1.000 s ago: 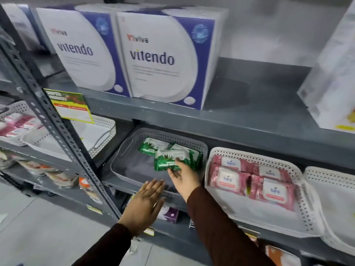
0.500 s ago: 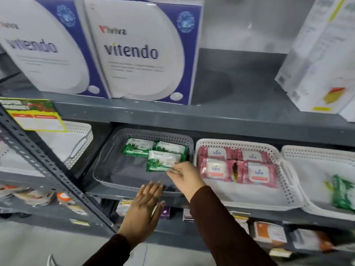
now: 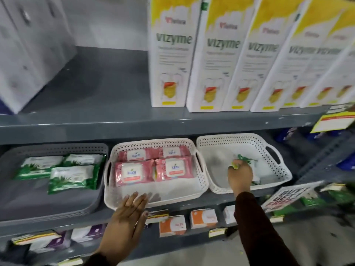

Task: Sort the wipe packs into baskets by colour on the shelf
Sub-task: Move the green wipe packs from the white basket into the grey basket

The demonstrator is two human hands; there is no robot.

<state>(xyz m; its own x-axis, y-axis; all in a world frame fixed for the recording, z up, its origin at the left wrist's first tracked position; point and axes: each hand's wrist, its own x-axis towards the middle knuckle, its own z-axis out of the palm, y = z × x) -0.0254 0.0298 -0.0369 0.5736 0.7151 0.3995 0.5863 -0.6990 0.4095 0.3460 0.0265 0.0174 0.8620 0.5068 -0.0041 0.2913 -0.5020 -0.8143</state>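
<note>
Three baskets stand side by side on the middle shelf. The grey basket [image 3: 57, 148] on the left holds three green wipe packs [image 3: 71, 177]. The white middle basket [image 3: 153, 141] holds several pink wipe packs [image 3: 134, 171]. In the white right basket [image 3: 280, 169] lies one green wipe pack [image 3: 246, 160], mostly hidden and blurred. My right hand [image 3: 240, 175] reaches into that basket with its fingers curled on the pack. My left hand [image 3: 124, 223] is flat with fingers spread, just in front of the middle basket's front rim, holding nothing.
Tall white and yellow boxes [image 3: 171, 54] fill the shelf above, with white boxes [image 3: 28, 45] at upper left. Small orange boxes [image 3: 172, 225] and purple boxes [image 3: 86, 233] sit on the shelf below. Price tags hang along the shelf edges. A steel upright [image 3: 326, 158] stands at right.
My right hand has left the green packs in the grey basket and moved right into the far white basket, onto the green pack there. My view and left hand shifted right.
</note>
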